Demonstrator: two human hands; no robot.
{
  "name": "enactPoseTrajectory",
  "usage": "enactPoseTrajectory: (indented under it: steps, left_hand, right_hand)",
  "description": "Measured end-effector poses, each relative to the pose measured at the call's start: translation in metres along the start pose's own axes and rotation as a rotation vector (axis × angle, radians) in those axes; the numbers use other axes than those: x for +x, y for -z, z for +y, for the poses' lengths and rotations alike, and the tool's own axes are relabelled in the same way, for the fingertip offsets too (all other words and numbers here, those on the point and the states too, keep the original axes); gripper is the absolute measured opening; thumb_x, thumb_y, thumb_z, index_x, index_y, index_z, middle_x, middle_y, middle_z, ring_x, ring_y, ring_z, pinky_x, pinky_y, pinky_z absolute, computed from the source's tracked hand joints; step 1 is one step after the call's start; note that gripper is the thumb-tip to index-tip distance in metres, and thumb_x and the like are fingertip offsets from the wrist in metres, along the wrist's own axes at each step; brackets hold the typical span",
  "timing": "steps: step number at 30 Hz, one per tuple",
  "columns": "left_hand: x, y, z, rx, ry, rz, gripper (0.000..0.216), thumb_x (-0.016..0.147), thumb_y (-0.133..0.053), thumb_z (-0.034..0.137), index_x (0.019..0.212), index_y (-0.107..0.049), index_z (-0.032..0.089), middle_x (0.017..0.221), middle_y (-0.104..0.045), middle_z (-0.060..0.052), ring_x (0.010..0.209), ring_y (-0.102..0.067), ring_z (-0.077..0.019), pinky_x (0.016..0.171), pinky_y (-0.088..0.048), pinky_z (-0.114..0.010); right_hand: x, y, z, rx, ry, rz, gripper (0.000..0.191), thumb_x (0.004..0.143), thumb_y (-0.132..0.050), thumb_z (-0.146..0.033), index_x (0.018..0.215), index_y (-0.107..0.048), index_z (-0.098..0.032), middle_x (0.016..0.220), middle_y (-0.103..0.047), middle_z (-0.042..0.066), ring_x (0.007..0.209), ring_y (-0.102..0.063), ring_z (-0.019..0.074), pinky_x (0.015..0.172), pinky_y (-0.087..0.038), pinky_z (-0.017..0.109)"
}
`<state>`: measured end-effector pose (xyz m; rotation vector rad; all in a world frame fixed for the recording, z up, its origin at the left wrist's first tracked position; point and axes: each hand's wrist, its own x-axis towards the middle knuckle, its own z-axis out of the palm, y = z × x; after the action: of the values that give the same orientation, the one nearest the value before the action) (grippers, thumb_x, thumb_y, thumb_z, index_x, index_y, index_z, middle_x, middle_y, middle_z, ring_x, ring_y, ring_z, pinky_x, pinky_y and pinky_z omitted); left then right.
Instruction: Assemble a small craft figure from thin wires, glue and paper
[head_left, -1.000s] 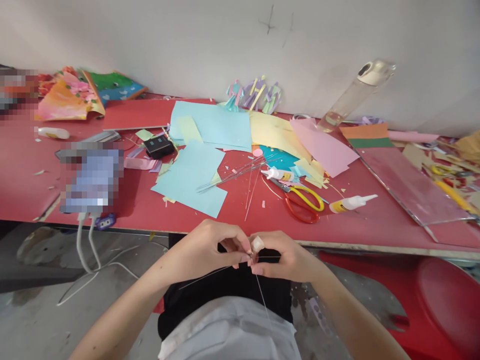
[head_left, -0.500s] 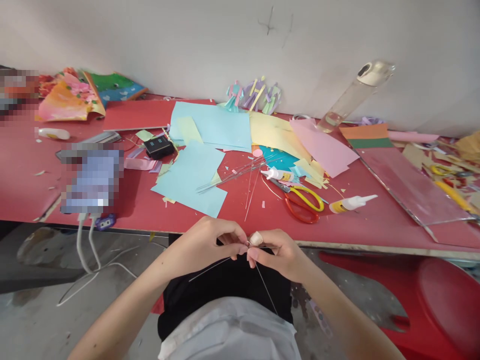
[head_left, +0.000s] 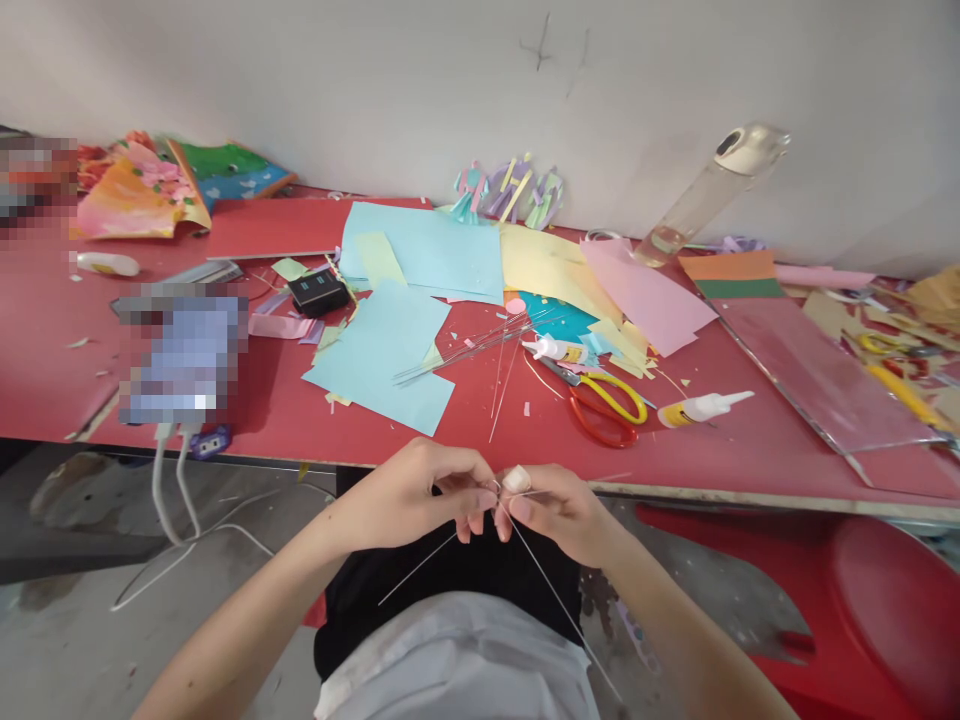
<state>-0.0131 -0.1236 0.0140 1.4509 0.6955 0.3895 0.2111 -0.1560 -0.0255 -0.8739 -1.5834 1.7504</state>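
Observation:
Over my lap, just off the table's front edge, my left hand (head_left: pixel 427 492) and my right hand (head_left: pixel 564 508) meet fingertip to fingertip. Both pinch thin wires (head_left: pixel 559 598), which cross between the fingers. One long end slants down to the right, another down to the left, and a shorter one passes over my right hand. A finger of my right hand has a white wrap (head_left: pixel 516 480). The exact crossing of the wires is partly hidden by my fingertips. Beyond my hands, a bundle of similar loose wires (head_left: pixel 472 348) lies on the table.
On the red table (head_left: pixel 390 447) lie blue paper sheets (head_left: pixel 382 350), scissors (head_left: pixel 611 400) and glue bottles (head_left: pixel 694 409). A clear water bottle (head_left: pixel 694 205) leans at the wall near small paper figures (head_left: pixel 514 188). A phone (head_left: pixel 187 350) with cables sits left; a red stool (head_left: pixel 892 590) stands right.
A long wire end now stretches farther down to the right, and another end shows across my right hand. My right fingers have shifted slightly; my left hand has barely moved.

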Motion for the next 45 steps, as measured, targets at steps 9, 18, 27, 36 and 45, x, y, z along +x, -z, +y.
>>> enactPoseTrajectory:
  steps: [9, 18, 27, 36, 45]
  left_hand:
    - [-0.003, -0.017, -0.002, 0.059, -0.133, 0.219, 0.016, 0.097, -0.053, 0.021, 0.086, -0.064, 0.016, 0.073, -0.067, 0.000, 0.061, -0.062, -0.0093, 0.063, -0.049, -0.020]
    - [-0.005, -0.041, -0.011, 0.190, -0.343, 0.404, 0.013, 0.098, -0.051, 0.018, 0.088, -0.060, 0.016, 0.070, -0.064, 0.000, 0.064, -0.062, -0.0103, 0.063, -0.048, -0.020]
    - [-0.006, -0.044, -0.012, 0.016, -0.307, 0.405, 0.015, 0.098, -0.051, 0.022, 0.088, -0.061, 0.016, 0.069, -0.064, 0.000, 0.059, -0.061, -0.0104, 0.059, -0.050, -0.020]
    - [-0.001, -0.055, -0.017, -0.062, -0.345, 0.470, 0.012, 0.097, -0.055, 0.019, 0.088, -0.062, 0.015, 0.071, -0.065, -0.001, 0.063, -0.062, -0.0100, 0.062, -0.050, -0.019]
    - [0.001, -0.060, -0.020, -0.097, -0.334, 0.500, 0.014, 0.097, -0.056, 0.020, 0.085, -0.062, 0.015, 0.070, -0.065, 0.000, 0.064, -0.062, -0.0095, 0.064, -0.049, -0.019]
  right_hand:
    - [-0.003, -0.039, 0.017, 0.122, 0.210, 0.531, 0.024, 0.080, -0.079, -0.039, 0.094, -0.069, -0.022, 0.086, -0.064, 0.004, 0.067, -0.062, 0.0171, 0.064, -0.055, 0.034]
    - [0.001, -0.087, 0.025, 0.237, 0.325, 0.918, 0.012, 0.094, -0.061, -0.037, 0.094, -0.068, -0.026, 0.082, -0.060, 0.003, 0.065, -0.060, 0.0155, 0.057, -0.052, 0.030]
    - [0.004, -0.082, 0.022, 0.181, 0.273, 0.920, 0.015, 0.089, -0.066, -0.039, 0.085, -0.065, -0.024, 0.080, -0.058, 0.003, 0.057, -0.056, 0.0150, 0.046, -0.050, 0.031]
    - [0.010, -0.089, 0.012, 0.350, 0.311, 0.984, 0.015, 0.087, -0.069, -0.035, 0.078, -0.064, -0.024, 0.073, -0.055, 0.000, 0.055, -0.051, 0.0115, 0.046, -0.046, 0.024]
    - [0.012, -0.093, 0.011, 0.421, 0.311, 1.004, 0.016, 0.086, -0.070, -0.035, 0.076, -0.064, -0.024, 0.071, -0.052, -0.002, 0.056, -0.047, 0.0107, 0.049, -0.043, 0.023]
